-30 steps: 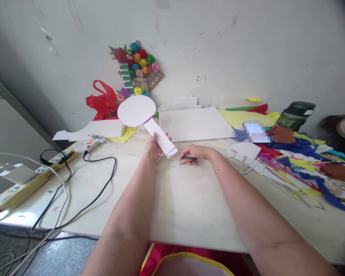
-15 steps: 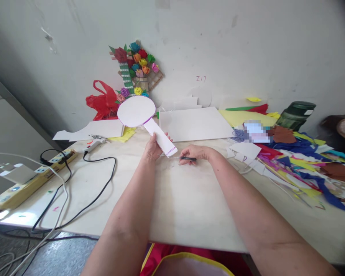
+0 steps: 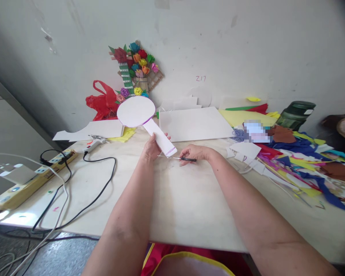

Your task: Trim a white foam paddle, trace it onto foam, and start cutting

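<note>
My left hand (image 3: 151, 147) grips the handle of a white paddle-shaped cardboard cutout (image 3: 136, 111) above the table. The cutout has a round head, a straight handle and purple lines along its lower edges and near the handle's end. In my right hand (image 3: 191, 154) is a pair of scissors (image 3: 186, 158), black-handled, the fingers closed around the handles. Their thin blades point left, just below the handle's lower end. Whether the blades touch the cardboard I cannot tell.
A glue gun (image 3: 93, 145) and a yellow power strip (image 3: 43, 174) with cords lie left. White board (image 3: 195, 124) rests against the wall behind. On the right are coloured scraps (image 3: 310, 153), a blurred phone (image 3: 257, 131) and a green bottle (image 3: 296, 116). Paper flowers (image 3: 138, 63) stand behind.
Almost nothing differs. The cutout and my left hand have shifted very slightly left, and the scissors stay by the handle's end.
</note>
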